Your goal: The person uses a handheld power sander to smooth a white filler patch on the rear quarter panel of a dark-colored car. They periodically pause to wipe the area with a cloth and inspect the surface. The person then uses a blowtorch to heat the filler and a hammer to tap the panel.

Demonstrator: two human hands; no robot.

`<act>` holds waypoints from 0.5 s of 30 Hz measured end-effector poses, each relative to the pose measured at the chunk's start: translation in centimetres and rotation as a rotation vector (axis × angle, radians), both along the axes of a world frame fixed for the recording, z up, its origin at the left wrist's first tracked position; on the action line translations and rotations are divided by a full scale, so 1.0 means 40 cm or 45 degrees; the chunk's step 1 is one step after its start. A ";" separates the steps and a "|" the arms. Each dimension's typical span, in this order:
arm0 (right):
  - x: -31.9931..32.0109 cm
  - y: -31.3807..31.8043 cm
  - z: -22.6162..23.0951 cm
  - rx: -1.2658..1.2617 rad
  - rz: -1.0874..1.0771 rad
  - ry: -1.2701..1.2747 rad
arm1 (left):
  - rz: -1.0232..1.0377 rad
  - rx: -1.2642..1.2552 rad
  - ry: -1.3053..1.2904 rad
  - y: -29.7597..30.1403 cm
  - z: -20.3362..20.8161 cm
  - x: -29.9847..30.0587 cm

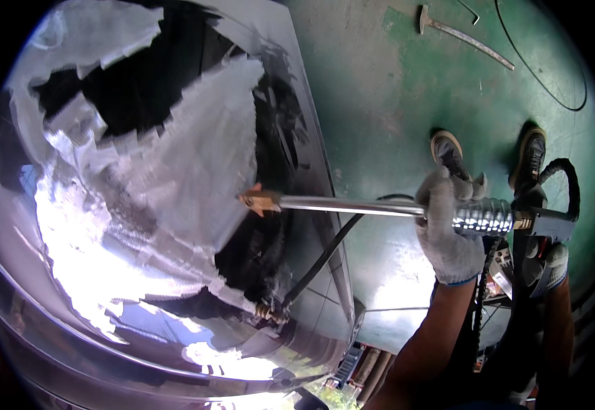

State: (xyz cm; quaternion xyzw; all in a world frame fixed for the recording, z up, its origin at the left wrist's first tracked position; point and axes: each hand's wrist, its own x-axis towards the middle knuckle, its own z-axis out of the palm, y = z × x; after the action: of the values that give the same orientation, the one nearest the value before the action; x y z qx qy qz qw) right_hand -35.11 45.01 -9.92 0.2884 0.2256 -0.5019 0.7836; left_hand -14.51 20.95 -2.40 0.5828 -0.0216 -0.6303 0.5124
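Note:
A dent-puller gun with a slide hammer lies level across the view. Its copper tip meets or nearly meets a dark car panel with a large patch ground to bare metal; I cannot tell whether it touches. My left hand, in a pale knit glove, is closed round the ribbed sliding weight at its shaft end. My right hand, also gloved, grips the gun's grey pistol handle, its fingers partly hidden. Below the tip, a metal clamp with a black cable sits on the panel.
On the green floor lie a hammer, a bent rod and a thin black cable. My shoes stand beyond the gun. Beneath my arms is a tray of tools. Brown cylinders stand by the panel's near edge.

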 end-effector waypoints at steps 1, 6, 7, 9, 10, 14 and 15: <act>-0.001 0.011 0.000 -0.025 0.008 -0.005 | 0.042 0.135 -0.080 0.002 0.026 -0.038; -0.006 0.019 0.003 -0.040 0.063 -0.016 | -0.638 -0.362 -0.581 -0.066 0.045 0.109; -0.003 0.016 0.003 -0.030 0.053 -0.009 | -0.439 -0.317 -0.497 -0.113 0.065 0.151; 0.008 0.013 0.011 -0.013 0.022 0.019 | -0.025 -0.280 -0.330 -0.234 0.124 0.224; 0.005 0.020 0.009 0.001 0.023 0.033 | 0.098 -0.236 -0.457 -0.298 0.164 0.216; -0.003 0.004 0.002 -0.059 0.083 0.100 | 0.000 -0.311 0.309 -0.343 0.127 0.344; 0.002 0.007 0.008 -0.066 0.078 0.102 | -0.073 -0.471 0.524 -0.342 0.104 0.353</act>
State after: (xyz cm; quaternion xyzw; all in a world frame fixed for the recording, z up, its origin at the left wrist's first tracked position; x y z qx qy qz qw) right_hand -35.05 45.28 -9.60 0.2408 0.2524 -0.4945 0.7961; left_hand -0.41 7.27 1.74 0.3383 -0.0482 -0.7351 0.5856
